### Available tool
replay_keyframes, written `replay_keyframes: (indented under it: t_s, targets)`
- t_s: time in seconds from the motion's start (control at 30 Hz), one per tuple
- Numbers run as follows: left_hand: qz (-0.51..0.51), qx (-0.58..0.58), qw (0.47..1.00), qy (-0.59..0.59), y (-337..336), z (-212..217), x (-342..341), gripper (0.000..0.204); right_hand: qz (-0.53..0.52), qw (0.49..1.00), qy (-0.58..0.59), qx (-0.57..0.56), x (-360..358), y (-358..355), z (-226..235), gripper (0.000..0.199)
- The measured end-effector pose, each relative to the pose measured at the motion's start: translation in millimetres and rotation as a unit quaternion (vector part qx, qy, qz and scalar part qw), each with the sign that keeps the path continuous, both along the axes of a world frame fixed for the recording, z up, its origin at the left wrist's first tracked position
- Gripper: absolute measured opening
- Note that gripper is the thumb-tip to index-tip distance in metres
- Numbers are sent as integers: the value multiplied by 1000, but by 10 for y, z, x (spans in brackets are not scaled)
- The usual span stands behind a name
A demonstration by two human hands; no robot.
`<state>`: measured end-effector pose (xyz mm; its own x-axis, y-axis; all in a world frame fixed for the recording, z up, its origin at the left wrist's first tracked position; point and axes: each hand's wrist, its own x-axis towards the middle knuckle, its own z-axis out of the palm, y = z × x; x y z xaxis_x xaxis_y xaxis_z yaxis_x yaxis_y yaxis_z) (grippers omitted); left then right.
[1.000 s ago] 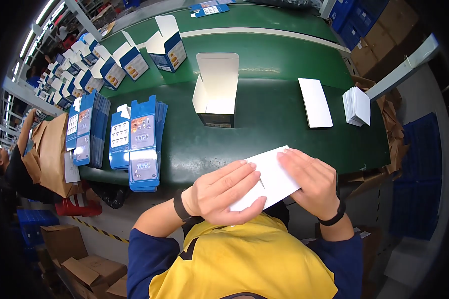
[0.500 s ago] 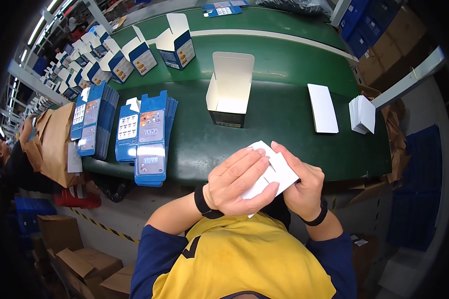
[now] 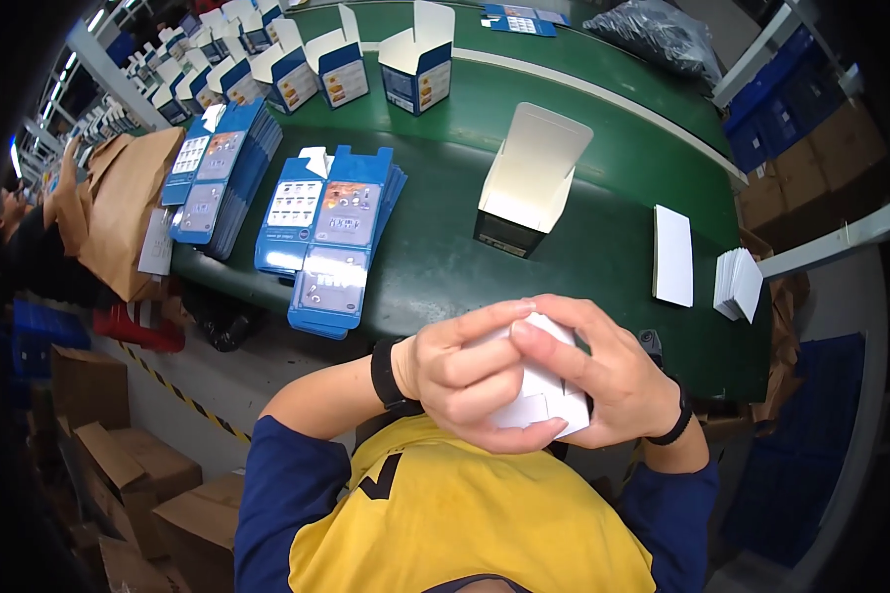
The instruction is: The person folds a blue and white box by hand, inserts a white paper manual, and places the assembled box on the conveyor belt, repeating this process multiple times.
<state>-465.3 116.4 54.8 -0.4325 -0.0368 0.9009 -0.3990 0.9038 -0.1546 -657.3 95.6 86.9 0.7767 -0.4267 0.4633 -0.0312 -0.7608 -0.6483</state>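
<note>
In front of my chest, near the table's front edge, both hands are closed round a white folded cardboard piece (image 3: pixel 536 407). My left hand (image 3: pixel 460 381) wraps its left side, with the thumb low along the near edge. My right hand (image 3: pixel 613 371) grips the other side, its thumb and fingers over the top. Creases and folded flaps show between the hands; the underside is hidden. Beyond them, on the green table (image 3: pixel 425 267), stands an open carton (image 3: pixel 509 235), dark outside and white inside, with its lid raised. Neither hand touches it.
Stacks of flat blue cartons (image 3: pixel 341 232) (image 3: pixel 213 178) lie at the left. Open cartons (image 3: pixel 417 74) stand in rows at the back left. White cardboard stacks (image 3: pixel 672 257) (image 3: pixel 737 285) sit at the right. A person's hand (image 3: pixel 69 173) shows beside a brown paper bag (image 3: pixel 133 217).
The cardboard piece is now more folded and compact, and my right fingers have moved over its top. The whole view has shifted, so the table appears turned.
</note>
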Motion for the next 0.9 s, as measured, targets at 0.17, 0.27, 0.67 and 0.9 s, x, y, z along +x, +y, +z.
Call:
replay_keyframes:
  t_s: [0.17, 0.27, 0.67, 0.9]
  targets:
    - [12, 55, 998, -20, -10, -28, 178, 48, -66, 997, -41, 17, 53, 34, -41, 76]
    - [-1, 53, 998, -19, -61, -29, 240, 48, -114, 989, -41, 83, 88, 42, -33, 80]
    - [19, 62, 998, 9, -18, 1, 270, 34, -83, 984, -149, 41, 191, 65, -209, 60]
    - [-15, 56, 998, -14, -118, 32, 326, 37, -55, 995, -86, 16, 224, -44, -16, 62]
